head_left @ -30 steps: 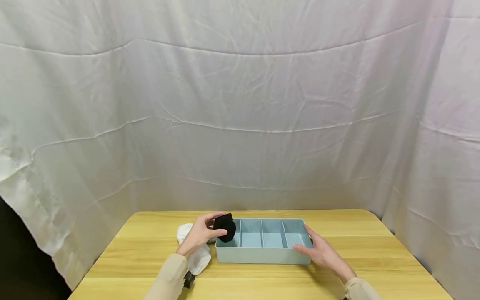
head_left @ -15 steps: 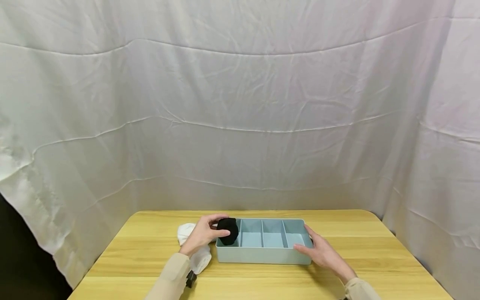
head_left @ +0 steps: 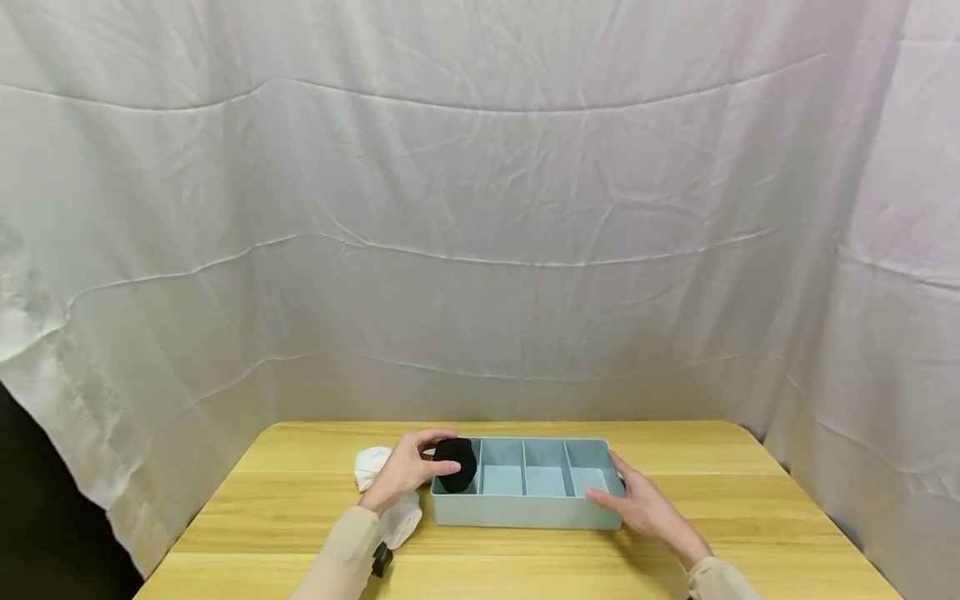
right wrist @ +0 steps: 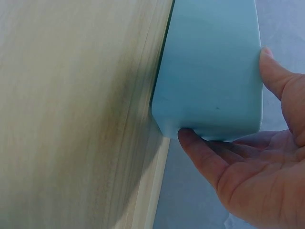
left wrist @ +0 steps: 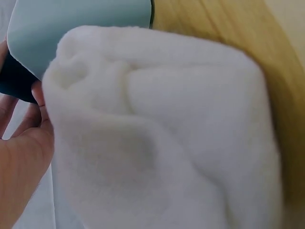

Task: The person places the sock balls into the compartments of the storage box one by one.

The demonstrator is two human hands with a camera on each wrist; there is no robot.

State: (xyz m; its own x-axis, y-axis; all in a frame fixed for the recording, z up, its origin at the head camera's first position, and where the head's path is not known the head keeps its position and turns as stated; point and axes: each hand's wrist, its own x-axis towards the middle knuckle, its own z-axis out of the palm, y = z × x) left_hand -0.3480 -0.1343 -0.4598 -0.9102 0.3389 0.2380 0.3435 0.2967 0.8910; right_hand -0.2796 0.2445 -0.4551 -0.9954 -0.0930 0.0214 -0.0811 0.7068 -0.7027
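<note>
A light blue box (head_left: pixel 527 512) with a row of compartments stands on the table, also in view as a blue wall (left wrist: pixel 105 14) at the left wrist. My left hand (head_left: pixel 405 471) holds a black cloth roll (head_left: pixel 454 465), like a balled-up sock, between thumb and fingers, in the box's leftmost compartment. In the left wrist view, only part of the black roll (left wrist: pixel 16 81) shows. My right hand (head_left: pixel 641 500) grips the box's right end, thumb at the front rim and fingers along the end wall (right wrist: pixel 209 71).
Soft white cloth (head_left: pixel 401 518) lies on the table just left of the box, partly under my left forearm; it fills much of the left wrist view. The wooden table (head_left: pixel 555 562) ends at a grey-white curtain (head_left: pixel 480 317) behind and at the sides.
My left hand has moved slightly right and down, bringing the black cloth roll lower into the leftmost compartment. Over the last half second it hardly moves. The right hand stays on the box.
</note>
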